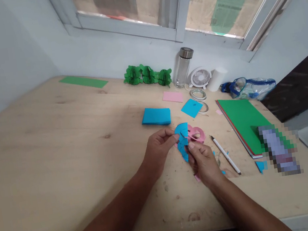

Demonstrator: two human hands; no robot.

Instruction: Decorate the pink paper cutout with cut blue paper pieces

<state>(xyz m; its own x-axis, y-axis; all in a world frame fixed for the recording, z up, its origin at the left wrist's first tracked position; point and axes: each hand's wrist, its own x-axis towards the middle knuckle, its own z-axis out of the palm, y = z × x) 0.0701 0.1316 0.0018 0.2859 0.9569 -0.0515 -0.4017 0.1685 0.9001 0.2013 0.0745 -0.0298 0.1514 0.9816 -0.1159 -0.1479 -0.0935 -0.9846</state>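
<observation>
Both hands hold a blue folded paper cutout (182,142) with a scalloped, half-round edge and cut lines in it. My left hand (160,147) pinches its left side between thumb and fingers. My right hand (202,158) grips its lower right edge. Just behind the paper lie the pink looped handles of scissors (199,134); their blades are hidden. A white pen (226,155) with a dark tip rests to the right of my right hand. Beyond my left hand sits a stack of blue paper (156,116).
Farther back are a blue paper square (191,107), pink paper (172,96), tape rolls (198,94), green paper garland (147,74), a glass bottle (183,68), a small fan (201,77) and a clear pouch (254,87). Green sheets (244,121) lie right; a green strip (83,81) lies far left.
</observation>
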